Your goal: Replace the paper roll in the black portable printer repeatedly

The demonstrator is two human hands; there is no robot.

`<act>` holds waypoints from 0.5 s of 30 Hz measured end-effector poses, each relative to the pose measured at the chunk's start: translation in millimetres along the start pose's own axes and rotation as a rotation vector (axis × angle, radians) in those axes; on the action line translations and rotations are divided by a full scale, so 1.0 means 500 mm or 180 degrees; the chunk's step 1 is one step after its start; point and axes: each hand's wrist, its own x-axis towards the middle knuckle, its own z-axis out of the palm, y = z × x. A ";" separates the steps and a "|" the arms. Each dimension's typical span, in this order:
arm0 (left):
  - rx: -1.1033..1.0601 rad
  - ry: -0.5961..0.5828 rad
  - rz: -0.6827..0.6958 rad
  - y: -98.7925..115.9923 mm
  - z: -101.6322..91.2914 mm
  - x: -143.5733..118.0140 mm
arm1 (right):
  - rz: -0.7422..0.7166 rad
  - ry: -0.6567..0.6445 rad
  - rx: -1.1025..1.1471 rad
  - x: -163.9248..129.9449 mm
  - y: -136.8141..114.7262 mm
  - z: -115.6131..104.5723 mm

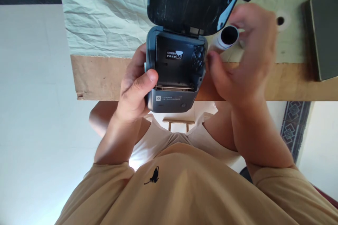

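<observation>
My left hand (pixel 134 91) grips the left side of a dark blue-grey label printer (pixel 169 102), its thumb over the near left rim. The printer's black lid (pixel 185 7) is swung up and away from me. Its compartment lies bare, with a small printed sticker (pixel 174 55) on the floor and no roll inside. Just right of the printer, my right hand (pixel 248 45) curls around a small white paper roll (pixel 220 44) with a hollow, dark core facing up. The thumb is close to the printer's right wall. Some of these fingers are blurred or behind the roll.
A pale green cloth (pixel 105 14) covers most of the wooden table (pixel 97 77), whose front edge is bare. Another white roll (pixel 286 21) with a dark hole stands on the cloth at right. A dark flat device (pixel 326 35) lies at the far right.
</observation>
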 end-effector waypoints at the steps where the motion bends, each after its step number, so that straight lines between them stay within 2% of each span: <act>1: -0.0040 -0.0003 0.0068 0.000 0.000 0.000 | -0.0005 -0.0124 -0.0150 0.004 0.000 0.010; 3: -0.0095 -0.0073 0.0159 0.002 -0.001 0.000 | 0.0204 -0.0272 -0.0397 0.009 0.006 0.022; 5: -0.0115 -0.0185 0.0022 0.009 -0.002 -0.002 | 0.0283 -0.0277 -0.0490 0.010 0.014 0.025; 8: -0.0189 -0.0239 -0.0282 0.026 -0.004 -0.008 | -0.0034 -0.0324 -0.0135 0.006 0.024 0.019; 12: -0.0125 -0.0294 -0.0179 0.033 -0.007 -0.010 | -0.0048 -0.0619 0.0281 -0.001 0.029 0.017; 15: -0.0032 -0.0268 -0.0139 0.022 -0.012 -0.004 | -0.0003 -0.0471 0.0086 -0.006 0.033 0.022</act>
